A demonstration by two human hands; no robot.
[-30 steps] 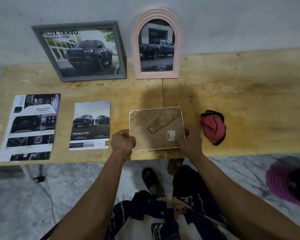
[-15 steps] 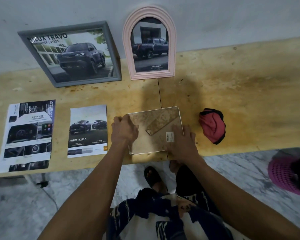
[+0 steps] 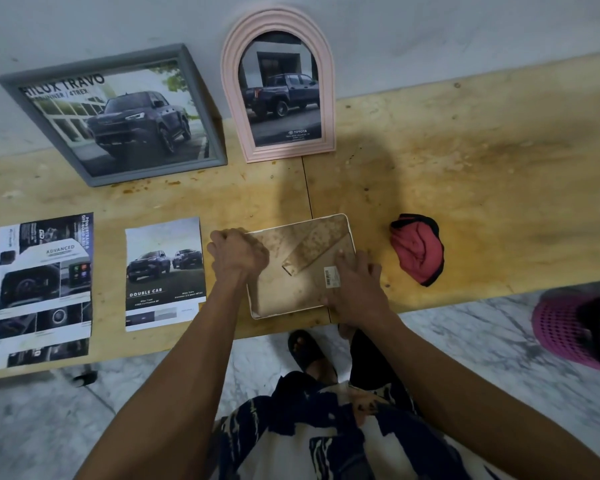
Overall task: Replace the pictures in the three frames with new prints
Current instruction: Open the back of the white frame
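Left hand (image 3: 238,252): fingers curled together at the top-left corner of the face-down frame (image 3: 291,292); what they pinch, if anything, can't be made out. Right hand (image 3: 355,289): fingers (image 3: 342,263) spread flat, pressing the backing board by the barcode sticker (image 3: 331,277). Frame's near edge sits just inside the bench (image 3: 482,202) front edge, w/ its stand flap (image 3: 309,249) lying flat.

Open bench to the right, apart from a red cloth (image 3: 418,249) near the frame. Left side is crowded: 2 loose prints, the double-cab print (image 3: 165,271) just beside the left hand and the interior print (image 3: 42,289) further out.

Frames: 3 in all. Grey frame (image 3: 115,116) and pink arched frame (image 3: 279,84) lean on the wall at the back edge.
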